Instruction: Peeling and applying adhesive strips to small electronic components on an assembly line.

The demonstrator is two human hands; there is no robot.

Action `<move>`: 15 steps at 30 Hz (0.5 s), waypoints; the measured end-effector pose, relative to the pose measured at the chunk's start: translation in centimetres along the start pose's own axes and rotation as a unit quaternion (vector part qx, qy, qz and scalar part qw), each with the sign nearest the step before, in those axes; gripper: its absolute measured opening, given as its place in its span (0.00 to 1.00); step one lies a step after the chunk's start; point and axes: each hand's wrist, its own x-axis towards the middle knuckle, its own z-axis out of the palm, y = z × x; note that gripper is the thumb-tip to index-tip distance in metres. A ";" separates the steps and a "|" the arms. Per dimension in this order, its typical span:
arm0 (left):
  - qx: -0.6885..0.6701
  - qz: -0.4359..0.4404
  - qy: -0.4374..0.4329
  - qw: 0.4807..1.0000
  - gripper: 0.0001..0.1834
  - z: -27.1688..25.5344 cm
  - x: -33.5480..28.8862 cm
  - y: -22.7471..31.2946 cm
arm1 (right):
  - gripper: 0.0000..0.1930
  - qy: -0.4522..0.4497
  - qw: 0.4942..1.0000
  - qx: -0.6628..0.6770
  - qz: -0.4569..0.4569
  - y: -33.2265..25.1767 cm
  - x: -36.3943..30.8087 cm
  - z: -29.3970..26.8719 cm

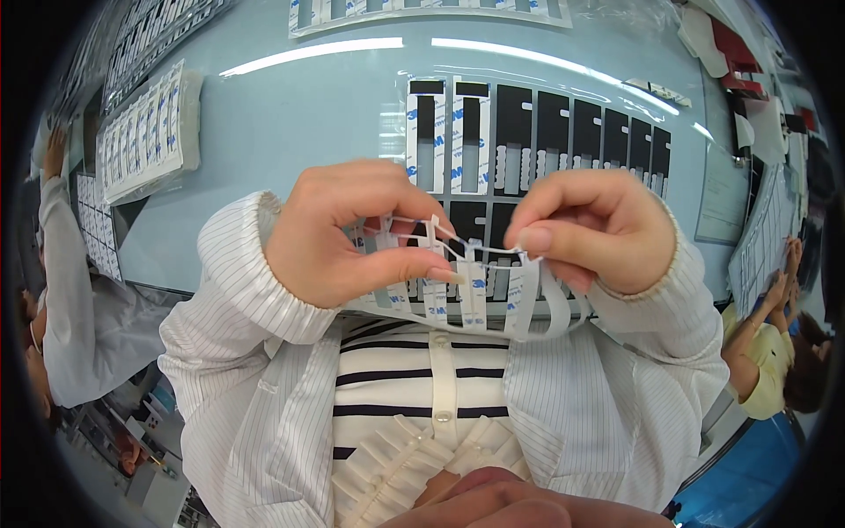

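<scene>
Between my hands hangs a sheet of white adhesive tape strips (475, 295), printed in blue and joined along thin edges; it sags and curves toward my chest. My left hand (352, 233) pinches its upper left part between thumb and fingers. At the sheet's right end my right hand (607, 229) has thumb and fingertips closed on a narrow edge. Just beyond my hands lie rows of flat black pieces (553, 119) with cutouts. Two at the row's left carry white tape frames (425, 158) with blue print. My hands and the sheet partly hide the nearer row.
A stack of white tape sheets (145, 141) in clear plastic lies at the left of the pale table (308, 106). Another sheet (431, 11) is at the far edge. A red object (738, 60) stands at the far right. Other people's arms (753, 352) show at both sides.
</scene>
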 end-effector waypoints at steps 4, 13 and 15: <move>-0.043 0.024 -0.024 0.998 0.09 0.1 -0.1 -0.3 | 0.07 -0.065 0.996 -0.011 0.055 1.3 1.3 0.8; -0.128 0.078 -0.036 0.988 0.09 -0.5 -0.3 -0.9 | 0.07 -0.051 0.992 -0.112 0.040 1.8 1.8 1.5; -0.188 0.028 -0.049 0.981 0.09 -0.6 -0.6 -1.0 | 0.08 -0.048 0.992 -0.114 0.022 2.3 1.7 1.2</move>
